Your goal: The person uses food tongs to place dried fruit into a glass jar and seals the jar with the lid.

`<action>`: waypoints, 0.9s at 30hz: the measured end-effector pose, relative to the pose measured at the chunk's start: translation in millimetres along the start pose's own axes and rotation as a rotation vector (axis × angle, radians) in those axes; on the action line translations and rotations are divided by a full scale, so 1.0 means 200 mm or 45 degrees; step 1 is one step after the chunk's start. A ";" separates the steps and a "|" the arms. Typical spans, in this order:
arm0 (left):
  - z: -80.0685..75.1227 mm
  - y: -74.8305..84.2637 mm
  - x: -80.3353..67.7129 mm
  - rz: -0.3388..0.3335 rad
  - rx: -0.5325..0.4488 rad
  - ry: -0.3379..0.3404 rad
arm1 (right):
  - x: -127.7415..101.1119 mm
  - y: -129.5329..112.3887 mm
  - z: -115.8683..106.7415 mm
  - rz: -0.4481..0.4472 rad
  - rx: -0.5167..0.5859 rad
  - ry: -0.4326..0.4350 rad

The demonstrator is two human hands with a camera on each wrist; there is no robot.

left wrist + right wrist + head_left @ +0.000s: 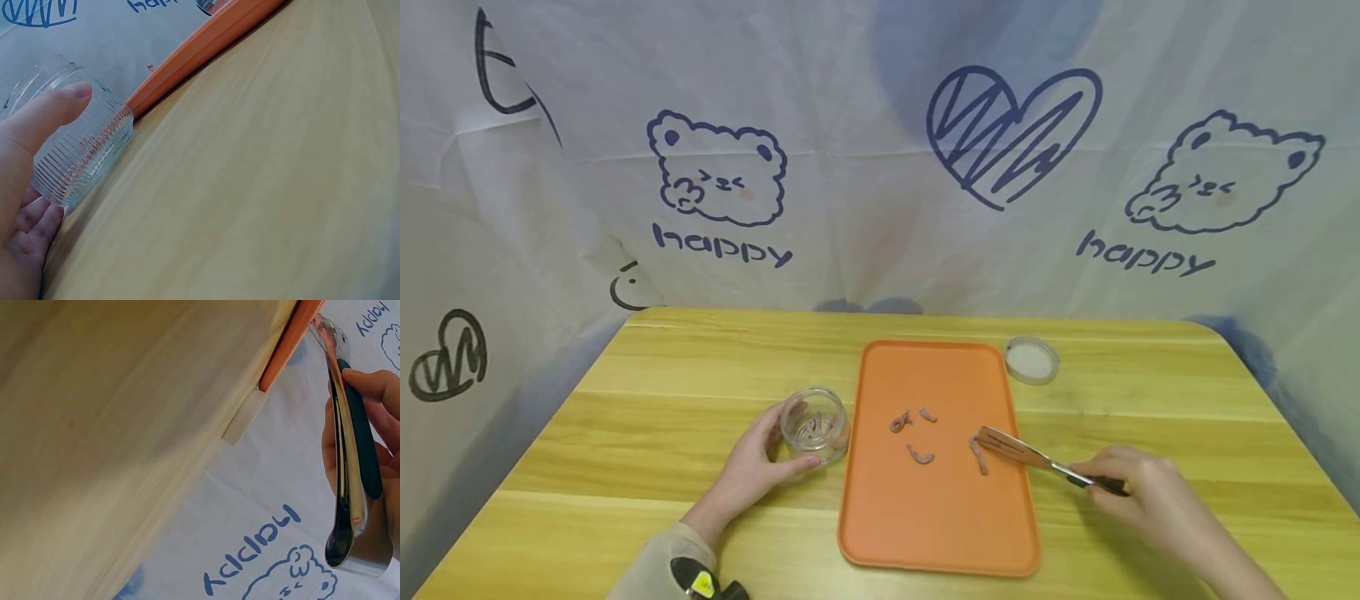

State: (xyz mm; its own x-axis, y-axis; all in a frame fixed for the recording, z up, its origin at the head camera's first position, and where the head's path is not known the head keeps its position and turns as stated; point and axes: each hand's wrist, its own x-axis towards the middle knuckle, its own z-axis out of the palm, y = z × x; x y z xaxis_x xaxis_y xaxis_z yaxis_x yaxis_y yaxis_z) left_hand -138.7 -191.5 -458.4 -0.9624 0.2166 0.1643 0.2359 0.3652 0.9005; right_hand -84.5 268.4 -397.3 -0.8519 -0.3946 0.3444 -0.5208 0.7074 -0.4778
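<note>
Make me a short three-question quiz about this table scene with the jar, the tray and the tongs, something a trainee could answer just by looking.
1. True or false: the left hand grips the glass jar, which stands on the wooden table beside the orange tray.
2. How many pink pieces lie loose on the tray? A two, B four, C seven.
3. Fill in: the right hand holds the ____, whose tips lie over the tray's right side.

Key: 1 true. 2 B, four. 3 tongs.
</note>
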 end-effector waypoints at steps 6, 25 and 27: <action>0.00 0.12 -0.01 0.008 0.020 -0.008 | 0.01 -0.02 -0.02 0.090 -0.006 -0.009; 0.00 -0.01 0.00 0.018 0.004 -0.001 | 0.14 -0.12 -0.04 0.005 -0.064 0.148; 0.00 0.01 0.00 0.008 0.016 0.003 | 0.17 -0.14 -0.05 -0.020 -0.071 0.164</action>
State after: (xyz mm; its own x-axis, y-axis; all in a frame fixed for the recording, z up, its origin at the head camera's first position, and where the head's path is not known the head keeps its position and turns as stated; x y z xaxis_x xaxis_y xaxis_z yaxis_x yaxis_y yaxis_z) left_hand -138.0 -190.7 -456.0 -0.9612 0.2164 0.1709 0.2434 0.3751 0.8945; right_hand -98.0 241.1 -365.4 -0.8277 -0.3298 0.4540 -0.5270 0.7348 -0.4270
